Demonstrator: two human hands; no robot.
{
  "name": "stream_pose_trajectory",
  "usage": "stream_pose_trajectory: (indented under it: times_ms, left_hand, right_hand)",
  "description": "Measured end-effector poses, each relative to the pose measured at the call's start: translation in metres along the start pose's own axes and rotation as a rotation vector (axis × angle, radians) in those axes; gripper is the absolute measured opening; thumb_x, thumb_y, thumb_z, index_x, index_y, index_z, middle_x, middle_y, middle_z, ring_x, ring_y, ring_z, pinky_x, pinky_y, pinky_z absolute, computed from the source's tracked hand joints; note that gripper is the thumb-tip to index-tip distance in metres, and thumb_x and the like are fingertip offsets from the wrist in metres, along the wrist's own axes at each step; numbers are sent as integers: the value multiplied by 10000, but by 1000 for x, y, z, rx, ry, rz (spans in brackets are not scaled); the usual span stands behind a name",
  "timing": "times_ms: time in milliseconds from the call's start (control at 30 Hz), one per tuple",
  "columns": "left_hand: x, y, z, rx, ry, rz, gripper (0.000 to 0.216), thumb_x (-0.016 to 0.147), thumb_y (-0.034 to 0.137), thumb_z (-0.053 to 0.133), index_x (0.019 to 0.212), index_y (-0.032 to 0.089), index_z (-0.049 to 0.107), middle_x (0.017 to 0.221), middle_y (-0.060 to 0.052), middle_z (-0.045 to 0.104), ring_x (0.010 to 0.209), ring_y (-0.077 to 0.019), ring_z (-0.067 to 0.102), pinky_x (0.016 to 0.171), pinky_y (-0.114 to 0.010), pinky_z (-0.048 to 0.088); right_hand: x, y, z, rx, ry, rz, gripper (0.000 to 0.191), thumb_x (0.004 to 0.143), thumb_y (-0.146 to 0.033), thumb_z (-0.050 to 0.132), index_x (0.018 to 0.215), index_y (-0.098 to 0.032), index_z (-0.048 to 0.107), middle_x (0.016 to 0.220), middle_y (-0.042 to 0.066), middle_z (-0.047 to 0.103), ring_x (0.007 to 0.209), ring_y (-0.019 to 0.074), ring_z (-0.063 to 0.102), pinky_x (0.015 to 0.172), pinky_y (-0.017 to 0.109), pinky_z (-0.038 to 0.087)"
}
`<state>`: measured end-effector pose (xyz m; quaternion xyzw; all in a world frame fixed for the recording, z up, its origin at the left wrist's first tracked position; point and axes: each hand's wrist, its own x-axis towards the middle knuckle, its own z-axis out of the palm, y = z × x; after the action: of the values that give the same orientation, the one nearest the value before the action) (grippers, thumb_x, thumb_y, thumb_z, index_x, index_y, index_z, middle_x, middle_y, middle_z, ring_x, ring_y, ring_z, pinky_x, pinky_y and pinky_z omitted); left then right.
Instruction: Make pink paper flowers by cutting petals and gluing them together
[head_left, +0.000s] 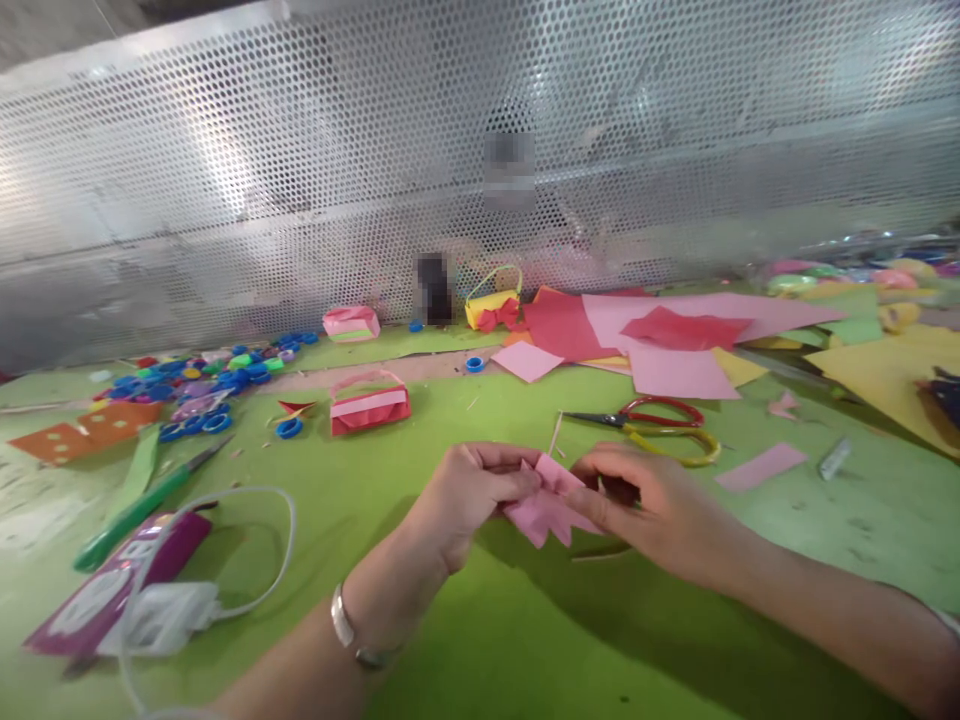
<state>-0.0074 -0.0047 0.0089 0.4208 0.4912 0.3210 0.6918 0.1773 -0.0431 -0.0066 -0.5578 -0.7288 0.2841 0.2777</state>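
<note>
My left hand [469, 500] and right hand [645, 505] meet above the green counter [480, 640], each pinching one side of a folded pink paper piece [547, 505] held between them, its pointed flaps hanging toward me. Just beyond my right hand lie scissors [660, 425] with red and yellow handles. Farther back left sits a small red-and-pink paper bag [369, 405]; loose paper sheets [660, 345] lie at back right. A white charger [165, 615] rests at near left.
</note>
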Motion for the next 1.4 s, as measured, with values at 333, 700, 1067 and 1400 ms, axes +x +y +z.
stream_pose_trajectory:
  times_ms: [333,700,1067,1400]
  left_hand:
    - [0,6,-1,-199,181,112,156,645,45,744,777,127,756,808,-64,743,707,-123,655,729,-256,507]
    - [4,6,-7,-146,252,134,88,769,175,660,761,127,734,757,-76,725,563,-99,582,531,-225,408]
    - [1,8,-3,-62,294,113,208,389,129,862,545,155,727,552,-27,685,539,-102,562,576,-237,425]
    - [6,3,-16,89,274,83,345,394,348,905,611,153,719,531,14,635,473,-62,408,498,-217,352]
  right_hand:
    - [4,0,-4,71,-66,107,393,822,-502,427,549,-221,396,529,-62,288,498,111,308,464,259,226]
    - [5,-2,-5,149,-49,173,414,804,-528,453,532,-226,376,514,-69,275,483,107,287,461,265,209]
    - [9,-6,-5,241,-72,187,308,788,-442,497,605,-199,544,581,-41,406,566,124,379,527,267,281]
    - [0,19,-63,135,-33,270,245,882,-343,624,735,-147,608,627,-49,556,504,82,507,468,217,427]
